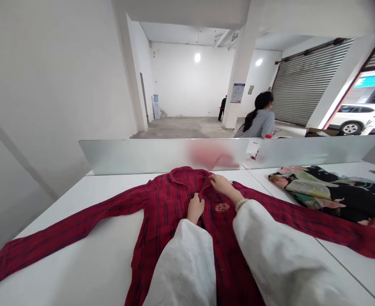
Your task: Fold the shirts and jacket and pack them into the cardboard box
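A red plaid shirt (162,216) lies spread flat, front up, on the white table (104,250), sleeves stretched out to both sides. My left hand (195,208) is closed on the front placket just below the collar. My right hand (221,183) pinches the shirt's fabric at the collar edge, a little farther from me. Both my arms wear loose white sleeves. A round white emblem (222,207) sits on the shirt's chest beside my right wrist.
A dark floral garment (330,193) lies on the table to the right. A low frosted divider (149,155) runs along the table's far edge. Beyond it a person in grey (259,121) sits facing away. A white wall stands at left.
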Available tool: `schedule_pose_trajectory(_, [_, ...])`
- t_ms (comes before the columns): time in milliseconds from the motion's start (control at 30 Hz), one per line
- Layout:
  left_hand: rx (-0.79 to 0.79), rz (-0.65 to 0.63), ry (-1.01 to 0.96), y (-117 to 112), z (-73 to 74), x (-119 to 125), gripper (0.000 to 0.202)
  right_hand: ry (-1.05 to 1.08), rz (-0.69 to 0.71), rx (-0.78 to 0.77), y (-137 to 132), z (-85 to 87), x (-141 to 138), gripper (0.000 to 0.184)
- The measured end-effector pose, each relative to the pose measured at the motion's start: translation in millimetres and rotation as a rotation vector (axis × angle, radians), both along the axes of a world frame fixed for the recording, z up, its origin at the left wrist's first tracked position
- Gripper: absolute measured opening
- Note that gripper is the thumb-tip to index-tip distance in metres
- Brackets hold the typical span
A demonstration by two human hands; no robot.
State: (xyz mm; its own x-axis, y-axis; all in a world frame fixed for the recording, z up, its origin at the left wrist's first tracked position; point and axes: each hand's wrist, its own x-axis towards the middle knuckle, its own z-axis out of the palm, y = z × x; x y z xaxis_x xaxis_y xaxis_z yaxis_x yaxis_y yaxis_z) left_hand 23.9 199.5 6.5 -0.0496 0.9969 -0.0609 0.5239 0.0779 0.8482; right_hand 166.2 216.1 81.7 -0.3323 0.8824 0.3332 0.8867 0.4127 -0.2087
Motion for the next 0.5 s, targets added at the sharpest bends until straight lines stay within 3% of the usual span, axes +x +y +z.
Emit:
schedule_pose_trajectory(100, [-0.034, -0.055, -0.034, 7, 1.2, -6, 0.022, 0.062, -0.090, 0.024, 31, -5.6, -18, 0.035])
schedule_pose_trajectory(300, [-0.083, -0.077, -0.048, 17, 0.9, -13, 0.029, 0.222, -0.237, 0.023, 79, -32.6, -39, 0.029])
schedule_pose_trajectory(500, [-0.153, -0.041, -0.048, 17, -8.8, -15, 0.035, 0.295, -0.289, -0.069, 104, -53.1, -58, 0.037])
